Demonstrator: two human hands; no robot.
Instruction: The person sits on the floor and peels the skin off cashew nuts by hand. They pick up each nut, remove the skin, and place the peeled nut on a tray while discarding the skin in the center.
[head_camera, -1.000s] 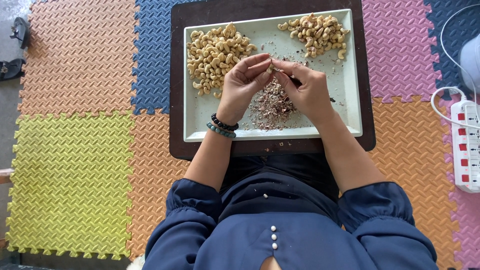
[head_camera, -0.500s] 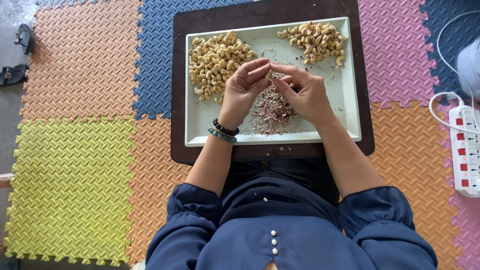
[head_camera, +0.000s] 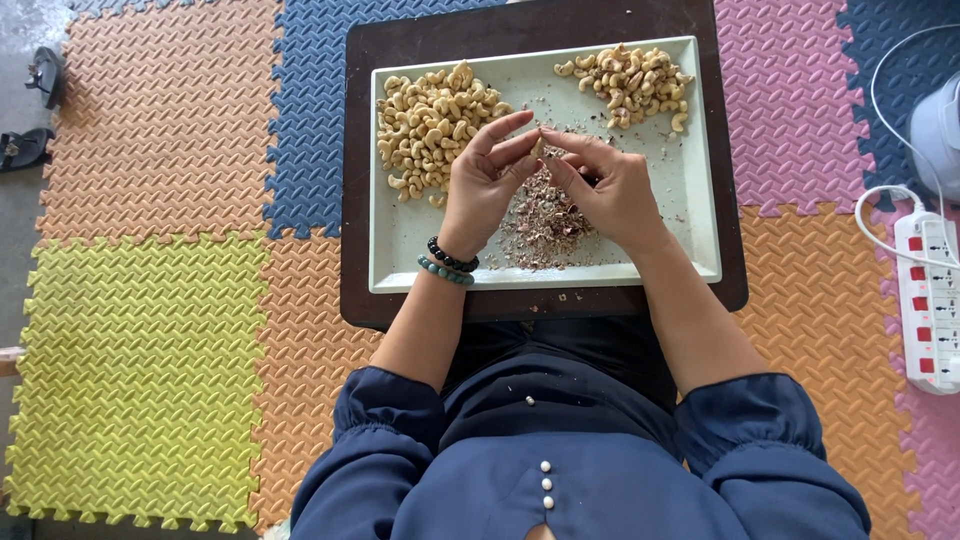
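Just past the near edge of the pale tray (head_camera: 700, 268), my left hand (head_camera: 482, 185) and right hand (head_camera: 612, 190) meet above the heap of husk scraps (head_camera: 545, 215), fingertips pinched shut on one small cashew (head_camera: 538, 148) held between them. Farther off, the big cashew pile (head_camera: 432, 122) fills the far left corner, the smaller pile (head_camera: 630, 82) the far right

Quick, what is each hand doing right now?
Left hand: fingertips pinched on a single cashew, held over the pile of skins.
Right hand: fingers closed on the same cashew from the other side.
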